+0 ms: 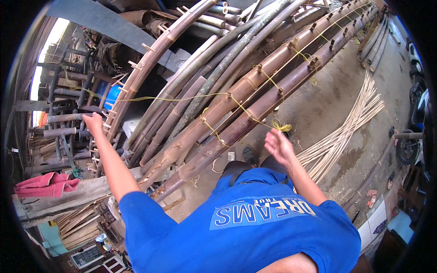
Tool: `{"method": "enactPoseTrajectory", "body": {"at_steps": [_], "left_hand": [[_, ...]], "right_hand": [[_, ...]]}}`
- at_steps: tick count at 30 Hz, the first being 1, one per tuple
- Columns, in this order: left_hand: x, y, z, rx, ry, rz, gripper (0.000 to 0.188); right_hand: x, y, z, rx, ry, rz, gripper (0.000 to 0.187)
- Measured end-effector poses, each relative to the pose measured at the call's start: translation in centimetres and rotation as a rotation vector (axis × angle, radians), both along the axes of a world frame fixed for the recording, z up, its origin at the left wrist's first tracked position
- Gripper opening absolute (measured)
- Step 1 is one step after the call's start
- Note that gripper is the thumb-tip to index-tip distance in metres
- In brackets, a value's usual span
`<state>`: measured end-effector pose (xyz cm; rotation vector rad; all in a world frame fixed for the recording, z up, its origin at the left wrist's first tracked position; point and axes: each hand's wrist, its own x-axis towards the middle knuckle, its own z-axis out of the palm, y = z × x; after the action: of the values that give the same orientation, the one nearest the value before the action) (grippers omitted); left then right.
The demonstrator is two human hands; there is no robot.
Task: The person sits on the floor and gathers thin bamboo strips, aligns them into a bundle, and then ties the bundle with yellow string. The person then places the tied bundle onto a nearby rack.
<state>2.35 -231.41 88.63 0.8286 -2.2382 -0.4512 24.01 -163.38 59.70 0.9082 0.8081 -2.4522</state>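
My left arm is stretched out to the far left. The left hand (94, 123) is closed beside the end of a bamboo pole (68, 118) in a dark rack; what its fingers hold is unclear. In front of me, my right hand (279, 146) has curled fingers, with a looped bundle of yellow twine (281, 126) at its thumb and fingertips. From there the twine runs to two long brown bamboo poles (255, 111), lying side by side and lashed with yellow twine over short pegs. A loose yellow strand (159, 98) crosses leftward above my left hand.
A curved bamboo pole with pegs (136, 75) stands by my left arm. More bamboo poles (195, 100) are stacked behind the lashed pair. Thin sticks (348, 129) lie on the concrete floor at right. A pink cloth (48, 184) hangs at lower left, and a wheel (406, 150) shows far right.
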Motion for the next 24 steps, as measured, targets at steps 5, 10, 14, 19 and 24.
{"method": "enactPoseTrajectory", "body": {"at_steps": [5, 10, 14, 19, 24], "left_hand": [[10.4, 20.9, -14.4, -0.134, -0.568, -0.919, 0.023], [17.3, 36.3, -21.6, 0.342, -0.558, -0.939, 0.025], [17.7, 36.3, -23.6, 0.308, -0.457, -0.871, 0.023], [16.0, 35.1, -24.3, 0.641, -0.397, -1.067, 0.039], [16.7, 34.0, -24.7, 0.594, -0.399, -1.09, 0.042]], "right_hand": [[1.8, -9.3, 2.8, -0.28, -0.007, 0.738, 0.039], [-4.7, -18.0, 7.7, 0.451, 0.602, -0.291, 0.024], [-5.1, -25.8, 18.6, 0.717, 1.231, 0.708, 0.042], [-16.5, -22.8, 8.8, 2.15, 1.421, 0.57, 0.053], [-14.8, -20.8, 12.8, 0.639, 0.943, 0.818, 0.049]]}}
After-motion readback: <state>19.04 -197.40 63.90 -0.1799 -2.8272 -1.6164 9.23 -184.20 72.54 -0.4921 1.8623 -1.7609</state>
